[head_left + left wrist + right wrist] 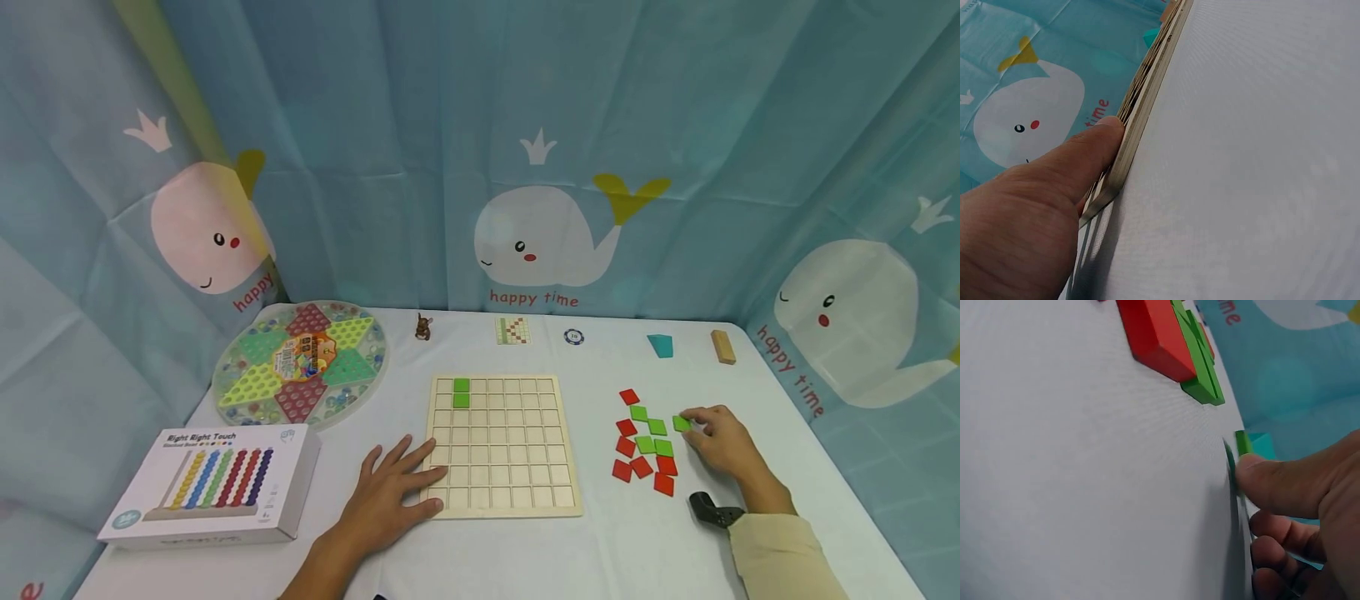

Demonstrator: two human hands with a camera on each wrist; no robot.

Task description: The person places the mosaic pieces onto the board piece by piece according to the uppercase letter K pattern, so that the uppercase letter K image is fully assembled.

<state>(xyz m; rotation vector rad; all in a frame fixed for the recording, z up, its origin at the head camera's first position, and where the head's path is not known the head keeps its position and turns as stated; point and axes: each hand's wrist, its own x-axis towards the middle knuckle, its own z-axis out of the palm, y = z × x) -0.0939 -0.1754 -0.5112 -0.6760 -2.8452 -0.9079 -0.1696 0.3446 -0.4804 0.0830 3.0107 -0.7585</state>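
A square wooden grid board [495, 446] lies on the table, with two green tiles [461, 392] in its top row area, one below the other. My left hand [393, 492] rests spread at the board's left edge. In the left wrist view the thumb [1100, 140] touches the board's side [1138, 125]. Right of the board are loose red tiles [622, 471] and green tiles [646, 445]. At the right side of that group my right hand [720, 437] pinches a green tile [681, 423] between thumb and fingers; the right wrist view shows its green edge [1243, 442] by the thumb.
A boxed bead toy [217, 483] and a round star-patterned game board [300, 362] stand at the left. Along the back lie a small brown figurine [423, 327], a patterned card [513, 331], a chip [573, 337], a teal piece [662, 345] and a wooden block [723, 347].
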